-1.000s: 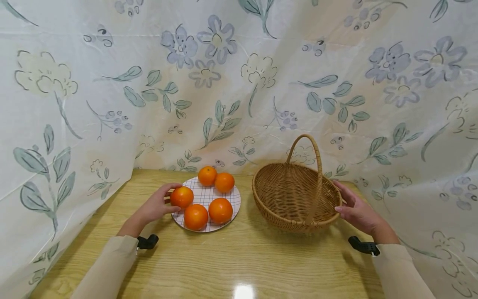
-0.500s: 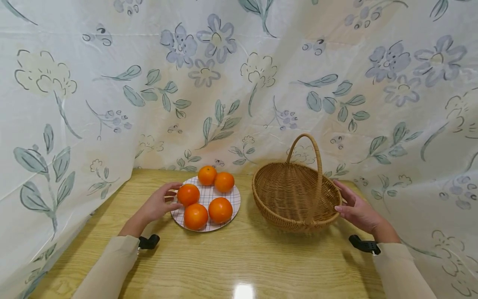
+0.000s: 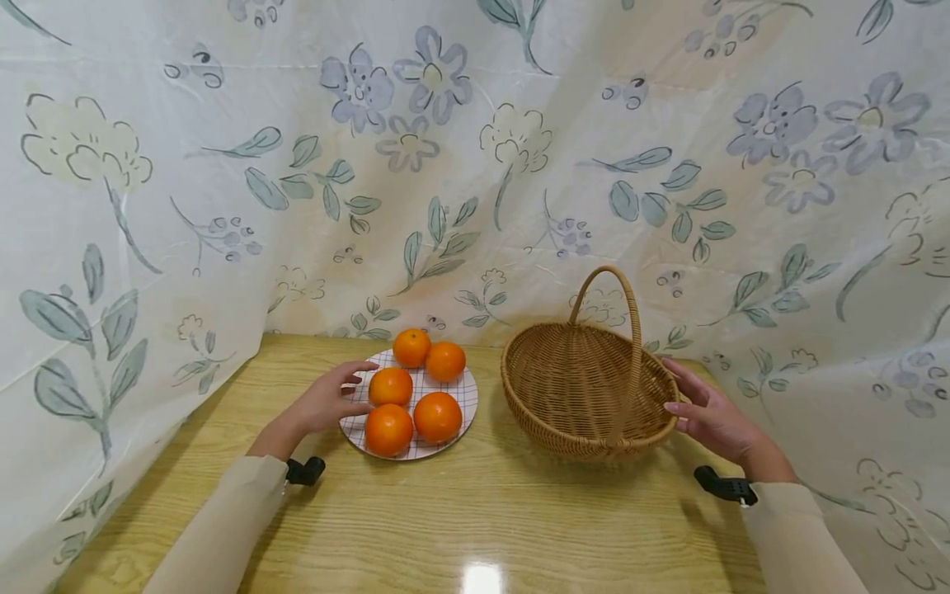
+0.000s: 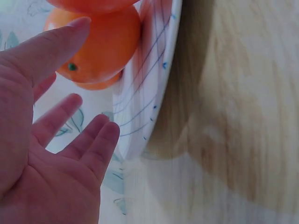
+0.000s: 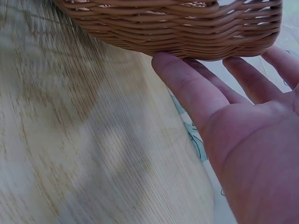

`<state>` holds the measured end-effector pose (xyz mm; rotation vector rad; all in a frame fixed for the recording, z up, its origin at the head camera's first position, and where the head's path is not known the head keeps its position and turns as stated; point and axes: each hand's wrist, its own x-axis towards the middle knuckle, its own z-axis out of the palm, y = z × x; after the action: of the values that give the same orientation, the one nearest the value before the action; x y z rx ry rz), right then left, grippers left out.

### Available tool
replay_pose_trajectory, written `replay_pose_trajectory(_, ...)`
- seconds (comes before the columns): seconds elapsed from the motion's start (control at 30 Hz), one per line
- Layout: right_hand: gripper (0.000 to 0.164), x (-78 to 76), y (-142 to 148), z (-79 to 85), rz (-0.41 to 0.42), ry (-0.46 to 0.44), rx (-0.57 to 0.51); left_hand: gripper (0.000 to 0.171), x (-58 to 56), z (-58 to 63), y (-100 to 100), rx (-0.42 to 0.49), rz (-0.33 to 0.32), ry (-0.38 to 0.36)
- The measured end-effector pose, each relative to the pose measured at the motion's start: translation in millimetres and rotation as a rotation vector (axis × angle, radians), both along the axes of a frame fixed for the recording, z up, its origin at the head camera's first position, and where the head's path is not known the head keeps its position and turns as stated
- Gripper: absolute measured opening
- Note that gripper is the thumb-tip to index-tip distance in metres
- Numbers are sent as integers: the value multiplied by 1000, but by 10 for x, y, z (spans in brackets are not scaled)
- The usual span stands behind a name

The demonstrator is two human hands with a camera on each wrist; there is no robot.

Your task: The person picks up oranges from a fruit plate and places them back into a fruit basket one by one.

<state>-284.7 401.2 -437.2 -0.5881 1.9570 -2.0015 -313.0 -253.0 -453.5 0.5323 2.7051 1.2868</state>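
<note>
- Five glossy oranges [image 3: 438, 417], gridded plate [image 3: 469, 396].
- Your left hand [image 3: 324, 402]: uncurled, over plate's left rim.
- Your right hand [image 3: 716, 423]: uncurled, touching basket [image 3: 567, 384].
- Basket right of plate, table [image 3: 487, 462] between.

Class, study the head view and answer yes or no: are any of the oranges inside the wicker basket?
No: all five oranges sit on the checked plate, which stands apart from the wicker basket.

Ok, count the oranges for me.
5, all on the plate: two oranges at the back, one beside the left hand, two at the front. None look hidden.
</note>
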Motion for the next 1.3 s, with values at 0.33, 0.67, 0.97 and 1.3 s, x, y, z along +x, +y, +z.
replay_pose_trajectory(0.33,78,-10,16,6,8,7,3,73,-101,49,62,-35,-75,-19)
replay_pose_trajectory(0.67,79,2,6,9,18,2,-27,76,-134,33,84,2,-42,-66)
replay_pose_trajectory(0.97,86,-11,8,19,41,-11,-27,80,-72,146,40,80,20,-18)
replay_pose_trajectory(1.3,86,18,-2,24,41,-37,-32,79,-21,442,227,158,40,40)
